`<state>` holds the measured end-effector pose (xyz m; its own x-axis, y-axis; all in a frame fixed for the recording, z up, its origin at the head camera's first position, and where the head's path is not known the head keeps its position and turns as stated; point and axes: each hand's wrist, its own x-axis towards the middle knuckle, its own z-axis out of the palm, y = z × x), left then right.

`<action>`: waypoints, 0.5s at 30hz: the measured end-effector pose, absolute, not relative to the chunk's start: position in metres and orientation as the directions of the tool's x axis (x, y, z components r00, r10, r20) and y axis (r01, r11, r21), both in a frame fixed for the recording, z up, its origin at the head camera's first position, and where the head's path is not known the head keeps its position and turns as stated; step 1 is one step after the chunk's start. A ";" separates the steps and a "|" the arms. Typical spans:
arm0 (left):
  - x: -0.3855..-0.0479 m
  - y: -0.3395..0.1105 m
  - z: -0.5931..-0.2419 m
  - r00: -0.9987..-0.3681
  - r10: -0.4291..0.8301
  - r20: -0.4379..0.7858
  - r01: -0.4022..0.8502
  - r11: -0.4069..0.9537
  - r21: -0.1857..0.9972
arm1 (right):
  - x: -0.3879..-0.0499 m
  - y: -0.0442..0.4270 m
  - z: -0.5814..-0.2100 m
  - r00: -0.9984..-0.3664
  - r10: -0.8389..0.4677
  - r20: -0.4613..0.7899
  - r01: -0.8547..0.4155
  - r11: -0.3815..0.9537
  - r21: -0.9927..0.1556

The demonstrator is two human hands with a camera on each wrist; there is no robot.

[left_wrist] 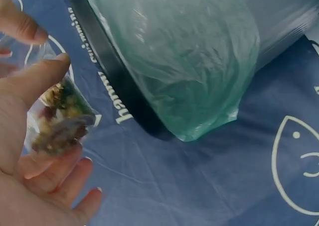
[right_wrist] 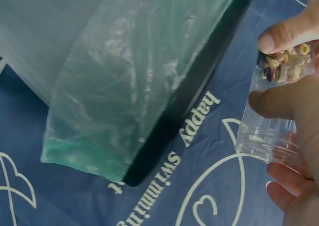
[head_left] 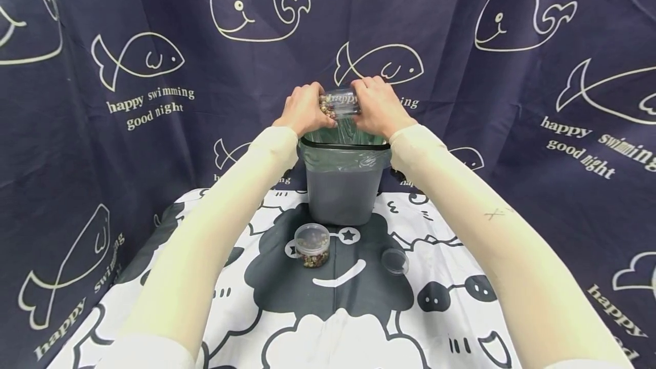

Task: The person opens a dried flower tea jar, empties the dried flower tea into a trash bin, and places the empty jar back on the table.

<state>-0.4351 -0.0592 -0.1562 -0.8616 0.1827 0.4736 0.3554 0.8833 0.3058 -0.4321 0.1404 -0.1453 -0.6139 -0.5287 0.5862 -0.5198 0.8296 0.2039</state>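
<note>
Above the bin, a clear plastic jar (head_left: 340, 102) lies on its side between both hands. Dried flower buds (right_wrist: 284, 65) are gathered at its left end. My left hand (head_left: 303, 108) grips that end, its thumb and fingers around the wall in the left wrist view. The other end, with ridges like a screw neck, is held by my right hand (head_left: 378, 104). Just below stands a grey bin (head_left: 344, 195) lined with a thin green bag (left_wrist: 189, 61). Whether anything lies inside the bin is hidden.
A second clear jar (head_left: 312, 245), part full of dried flowers, stands on the sheep-print cloth (head_left: 338, 346) before the bin. To its right lies a clear round lid (head_left: 395, 261). A dark blue fish-print curtain (head_left: 205, 10) hangs close behind the bin and along both sides.
</note>
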 end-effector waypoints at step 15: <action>-0.440 -0.063 -0.167 -0.852 0.241 0.464 0.444 0.803 0.398 | -0.453 0.146 -0.172 -0.748 -0.462 0.476 -0.506 0.862 0.041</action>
<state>-0.4400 -0.0635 -0.1671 -0.8524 0.2411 0.4640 0.4437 0.8030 0.3979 -0.4530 0.1456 -0.1723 -0.7484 -0.4617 0.4762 -0.5058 0.8617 0.0406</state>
